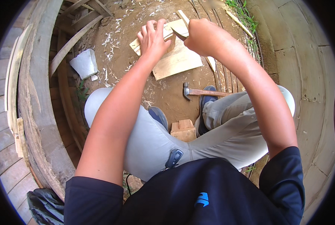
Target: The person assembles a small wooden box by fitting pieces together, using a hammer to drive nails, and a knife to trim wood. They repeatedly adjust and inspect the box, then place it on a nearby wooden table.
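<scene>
My left hand (pixel 153 39) is over a pale strip of wood (pixel 136 46), its fingers spread across the top and its thumb beside a small wooden block (pixel 171 42). It steadies the wood, though the palm hides where it grips. In a closed fist, my right hand (pixel 205 37) holds a knife; its dark, pointed blade (pixel 179 35) juts left toward the wood, and the handle is hidden. Beneath both hands a flat pale board (pixel 178 62) lies on the dirt. A claw hammer (pixel 203 92) with a wooden handle rests nearer, by my right foot.
Wood shavings litter the dirt ground (pixel 118 22). A pale stone block (pixel 84 63) sits at left, near a thick timber beam (pixel 43 93). Between my legs is a wooden block (pixel 183 130). Planks (pixel 298 75) run along the right. Thin rods lie beyond my right hand.
</scene>
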Demonstrator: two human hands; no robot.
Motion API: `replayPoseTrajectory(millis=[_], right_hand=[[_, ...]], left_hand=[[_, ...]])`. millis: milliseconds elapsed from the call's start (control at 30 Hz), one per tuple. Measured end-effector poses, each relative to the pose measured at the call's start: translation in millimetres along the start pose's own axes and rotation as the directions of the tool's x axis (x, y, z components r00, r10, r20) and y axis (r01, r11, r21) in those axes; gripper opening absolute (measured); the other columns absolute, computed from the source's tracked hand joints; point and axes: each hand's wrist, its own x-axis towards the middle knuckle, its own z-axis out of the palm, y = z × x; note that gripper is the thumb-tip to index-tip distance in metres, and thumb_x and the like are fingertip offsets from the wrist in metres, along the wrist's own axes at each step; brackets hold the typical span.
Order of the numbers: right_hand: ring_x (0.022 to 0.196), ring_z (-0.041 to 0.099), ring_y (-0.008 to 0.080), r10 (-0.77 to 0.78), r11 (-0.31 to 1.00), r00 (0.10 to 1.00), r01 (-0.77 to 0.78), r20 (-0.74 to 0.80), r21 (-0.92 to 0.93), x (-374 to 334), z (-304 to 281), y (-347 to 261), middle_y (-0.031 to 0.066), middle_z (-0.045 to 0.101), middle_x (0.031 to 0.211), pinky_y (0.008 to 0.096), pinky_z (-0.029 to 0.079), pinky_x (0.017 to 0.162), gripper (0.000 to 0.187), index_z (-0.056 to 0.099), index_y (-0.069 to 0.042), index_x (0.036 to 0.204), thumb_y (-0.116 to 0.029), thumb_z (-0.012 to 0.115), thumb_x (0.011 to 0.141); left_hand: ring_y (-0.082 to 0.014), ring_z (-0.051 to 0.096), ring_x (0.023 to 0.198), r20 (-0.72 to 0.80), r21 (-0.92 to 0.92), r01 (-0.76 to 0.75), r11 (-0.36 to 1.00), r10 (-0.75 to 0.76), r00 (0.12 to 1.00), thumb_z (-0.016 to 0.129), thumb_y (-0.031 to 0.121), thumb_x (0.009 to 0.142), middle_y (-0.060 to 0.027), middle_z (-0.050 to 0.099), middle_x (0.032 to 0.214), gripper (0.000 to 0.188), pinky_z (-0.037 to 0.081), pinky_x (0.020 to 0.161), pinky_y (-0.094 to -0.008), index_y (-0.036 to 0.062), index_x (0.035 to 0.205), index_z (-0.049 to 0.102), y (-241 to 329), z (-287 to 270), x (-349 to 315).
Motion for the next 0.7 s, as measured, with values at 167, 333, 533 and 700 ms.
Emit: replayPoseTrajectory(millis=[167,333,533,700], right_hand=[[0.092,0.073,0.0445,-0.023,0.990,0.993,0.039,-0.114,0.139,-3,21,15,0.0326,0.071,0.091,0.0496,0.060,0.083,0.026,0.073,0.009,0.093,-0.015,0.064,0.087],[0.093,0.073,0.0443,0.029,0.975,0.984,0.011,-0.177,0.222,-15,42,18,0.0327,0.071,0.090,0.0497,0.060,0.084,0.026,0.074,0.008,0.092,-0.016,0.064,0.088],[0.089,0.074,0.0441,0.059,0.966,0.975,-0.001,-0.215,0.259,-39,61,14,0.0306,0.072,0.088,0.0497,0.060,0.082,0.024,0.075,0.006,0.086,-0.015,0.063,0.088],[0.084,0.073,0.0460,0.112,0.954,0.968,-0.041,-0.225,0.298,-56,72,15,0.0314,0.071,0.085,0.0517,0.060,0.079,0.024,0.075,0.005,0.083,-0.014,0.062,0.087]], left_hand=[[-0.0268,0.051,0.121,-0.050,0.017,-0.103,0.995,0.103,0.993,0.087,0.026,0.076,-0.0039,0.056,0.121,0.038,0.035,0.104,-0.0482,0.0219,0.110,0.069,2,-4,-11],[-0.0233,0.055,0.111,-0.138,0.053,-0.113,0.992,0.119,0.983,0.085,0.026,0.078,0.0012,0.060,0.109,0.021,0.036,0.096,-0.0440,0.0211,0.094,0.073,7,-3,-22],[-0.0235,0.060,0.102,-0.123,0.007,-0.103,0.995,0.103,0.987,0.084,0.026,0.079,-0.0004,0.067,0.095,0.019,0.039,0.092,-0.0419,0.0196,0.093,0.073,19,-8,-27],[-0.0285,0.068,0.089,-0.079,-0.152,-0.160,0.975,0.150,0.986,0.081,0.020,0.082,-0.0060,0.073,0.090,0.024,0.048,0.084,-0.0430,0.0144,0.102,0.070,24,-5,-27]])
